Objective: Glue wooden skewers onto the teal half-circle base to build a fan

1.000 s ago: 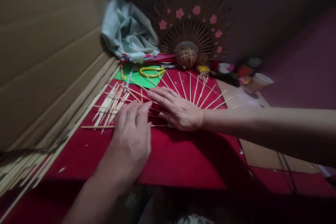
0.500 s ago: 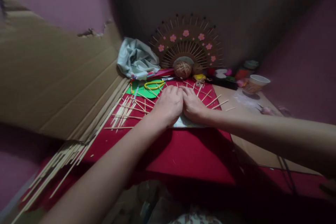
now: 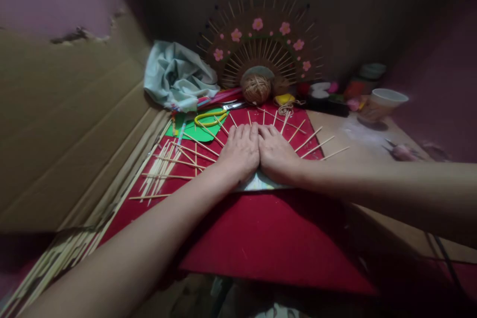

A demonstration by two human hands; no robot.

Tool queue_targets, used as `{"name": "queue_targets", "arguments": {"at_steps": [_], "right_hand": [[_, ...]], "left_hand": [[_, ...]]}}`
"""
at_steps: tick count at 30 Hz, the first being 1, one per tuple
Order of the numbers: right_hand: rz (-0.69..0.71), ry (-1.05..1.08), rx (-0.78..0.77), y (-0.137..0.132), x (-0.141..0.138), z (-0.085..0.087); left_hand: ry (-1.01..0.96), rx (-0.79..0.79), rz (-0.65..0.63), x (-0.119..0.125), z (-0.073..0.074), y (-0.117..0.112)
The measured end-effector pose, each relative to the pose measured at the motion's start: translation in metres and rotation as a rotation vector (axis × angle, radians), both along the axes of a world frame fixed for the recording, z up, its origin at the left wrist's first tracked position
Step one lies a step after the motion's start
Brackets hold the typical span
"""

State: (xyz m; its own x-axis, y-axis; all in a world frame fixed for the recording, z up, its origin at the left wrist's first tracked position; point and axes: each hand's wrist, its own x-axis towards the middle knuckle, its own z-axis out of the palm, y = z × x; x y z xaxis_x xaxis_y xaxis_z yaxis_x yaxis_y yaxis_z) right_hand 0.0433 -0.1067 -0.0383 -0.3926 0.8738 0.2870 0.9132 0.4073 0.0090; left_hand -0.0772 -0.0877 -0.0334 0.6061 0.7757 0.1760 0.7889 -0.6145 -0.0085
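Observation:
My left hand (image 3: pixel 239 153) and my right hand (image 3: pixel 276 153) lie side by side, palms down, touching along their inner edges. They press on a half-round piece from which thin wooden sticks (image 3: pixel 308 139) fan out to the left, far side and right. Both hands have fingers stretched forward, lying flat and close together. Between and below the wrists shows a pale bluish patterned base (image 3: pixel 264 183) with a straight near edge. Most of that piece is hidden under my hands. Red cloth (image 3: pixel 268 238) lies beneath it.
Loose sticks (image 3: pixel 158 171) lie at left beside a cardboard panel (image 3: pixel 74 134). Yellow-handled scissors (image 3: pixel 210 118) rest on green paper (image 3: pixel 203 131). Behind are crumpled cloth (image 3: pixel 179 77), a twine ball (image 3: pixel 256 88) and a flowered stick fan (image 3: pixel 261 35). A cup (image 3: pixel 383 104) stands at right.
The view has shifted closer and tilted slightly. My hands stay together on the stick piece, their fingers now looking flatter and more stretched forward than before.

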Motion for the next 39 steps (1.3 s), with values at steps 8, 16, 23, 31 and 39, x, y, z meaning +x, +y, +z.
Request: {"name": "queue_targets", "arguments": {"at_steps": [8, 16, 23, 31, 39], "right_hand": [[-0.023, -0.007, -0.057, 0.001, -0.002, 0.0], [-0.059, -0.038, -0.041, -0.002, -0.003, 0.003], [-0.174, -0.04, -0.032, 0.009, -0.008, 0.018], [-0.199, -0.001, 0.022, 0.012, -0.007, 0.005], [-0.178, 0.018, 0.019, 0.016, -0.008, -0.002]], "left_hand": [[0.053, 0.004, -0.017, -0.003, -0.004, 0.003], [0.081, 0.048, 0.065, -0.003, -0.003, -0.001], [0.006, 0.028, 0.12, 0.001, 0.016, 0.018], [0.007, 0.058, 0.197, 0.012, -0.002, 0.013], [0.063, 0.124, 0.244, 0.015, -0.003, 0.013]]}}
